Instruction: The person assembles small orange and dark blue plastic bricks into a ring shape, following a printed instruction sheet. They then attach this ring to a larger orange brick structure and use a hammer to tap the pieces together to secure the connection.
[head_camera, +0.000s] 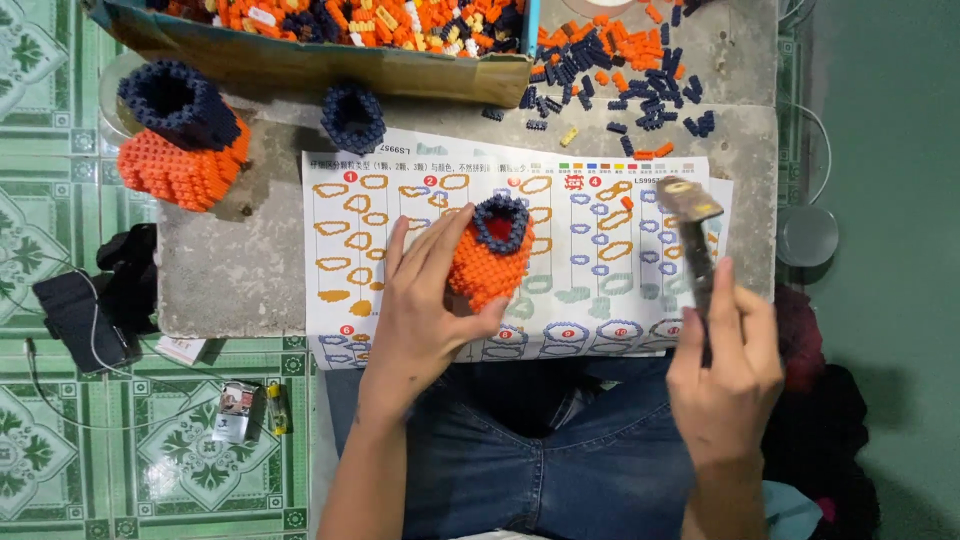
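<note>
The left hand (425, 300) is cupping a small orange brick model (490, 255), its fingers (432, 235) wrapping the model's left side and the thumb pressing in from below, so the fingers are grasping the piece against the instruction sheet (560, 260) lying on the grey bench (240, 270). The model is showing as a rounded orange body of tiny studs, topped by a dark navy ring around a reddish opening; that opening is facing up toward the camera and slightly away from the person, and the body's long axis is running from upper right to lower left. The right hand (725, 375) is hovering just off the bench's near edge, its fingers clenching a blurred dark tool (692, 235) whose brownish head is pointing away from the person, over the sheet's right side.
</note>
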